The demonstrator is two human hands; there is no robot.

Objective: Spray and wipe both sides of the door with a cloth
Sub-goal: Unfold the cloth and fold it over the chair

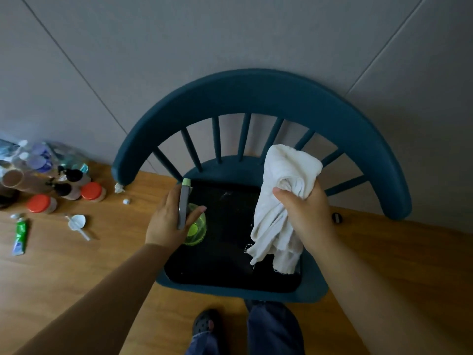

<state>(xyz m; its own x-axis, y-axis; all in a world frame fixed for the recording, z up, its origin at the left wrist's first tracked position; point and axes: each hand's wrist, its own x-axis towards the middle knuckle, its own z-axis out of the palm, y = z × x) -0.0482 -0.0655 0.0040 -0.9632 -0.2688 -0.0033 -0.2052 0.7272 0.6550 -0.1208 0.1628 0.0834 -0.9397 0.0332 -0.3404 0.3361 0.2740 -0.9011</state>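
Head view, looking down: the person stands at a blue chair (256,98) set against a grey panelled wall (230,34). Nearest the viewer, a dark shoe (204,322) and trouser leg rest on the wooden floor (76,278).

Left hand (169,221): fingers curled round a green spray bottle (193,226), thumb across its body, grey nozzle pointing away. The bottle sits low over the chair's dark seat (225,265); whether it touches the seat cannot be told.

Right hand (304,213): fingers clamped on a bunched white cloth (279,201), which hangs below the fist and rises above it, just in front of the chair's spindles.

Well to the left of the left fingers, jars with red lids (41,203), bottles and a green tube (20,237) lie scattered on the floor by the wall.

Assessment: both tools are in hand, so the gathering stage appears complete. No door is visible in this view. No spray or wiping on any door surface can be confirmed; both sides of the door appear outstanding.
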